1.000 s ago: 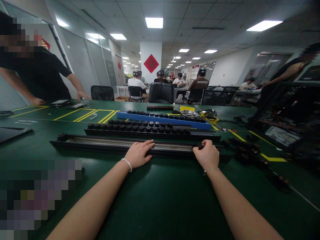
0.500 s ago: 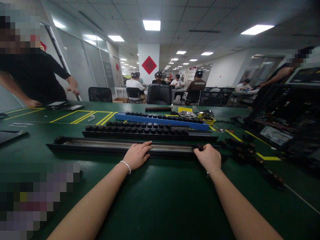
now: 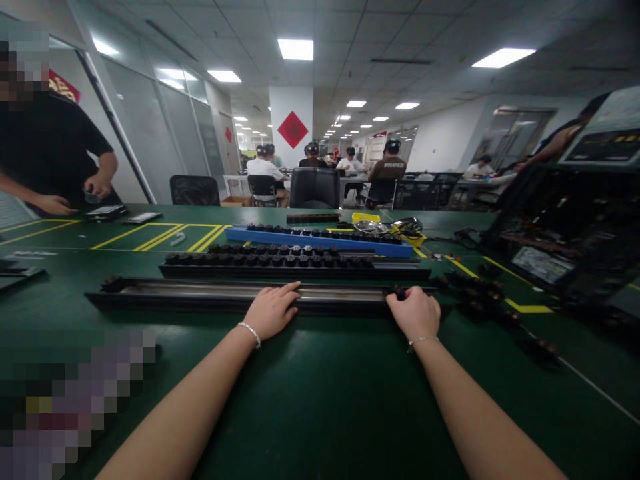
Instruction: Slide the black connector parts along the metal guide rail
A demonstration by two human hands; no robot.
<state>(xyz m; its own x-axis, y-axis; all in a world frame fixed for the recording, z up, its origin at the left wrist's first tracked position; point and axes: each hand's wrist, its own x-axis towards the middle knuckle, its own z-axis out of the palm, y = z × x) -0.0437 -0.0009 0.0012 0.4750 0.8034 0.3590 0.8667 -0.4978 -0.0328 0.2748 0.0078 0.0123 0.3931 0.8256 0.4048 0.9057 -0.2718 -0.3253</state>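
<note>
A long black channel-shaped rail (image 3: 165, 301) with a pale metal strip inside lies crosswise on the green table. On its middle rests my left hand (image 3: 271, 312), fingers stretched over the near wall and holding nothing. At the rail's right end, my right hand (image 3: 417, 313) has thumb and fingers closed around a small black part (image 3: 399, 291). Most of that part is hidden by the fingers, so its kind cannot be told. Another small black part (image 3: 111, 283) sits at the rail's left end.
Behind lie a black rail (image 3: 295, 273) full of black round parts and a blue rail (image 3: 320, 244) with similar ones. Loose black parts (image 3: 480, 297) are scattered right, before an open black case (image 3: 537, 227). A metal dish (image 3: 371, 227) stands farther back. A co-worker (image 3: 55, 147) stands at the left.
The view has turned slightly, so the scene sits a little farther left. Both my hands keep their places on the rail. The co-worker's hands at the left have moved closer together.
</note>
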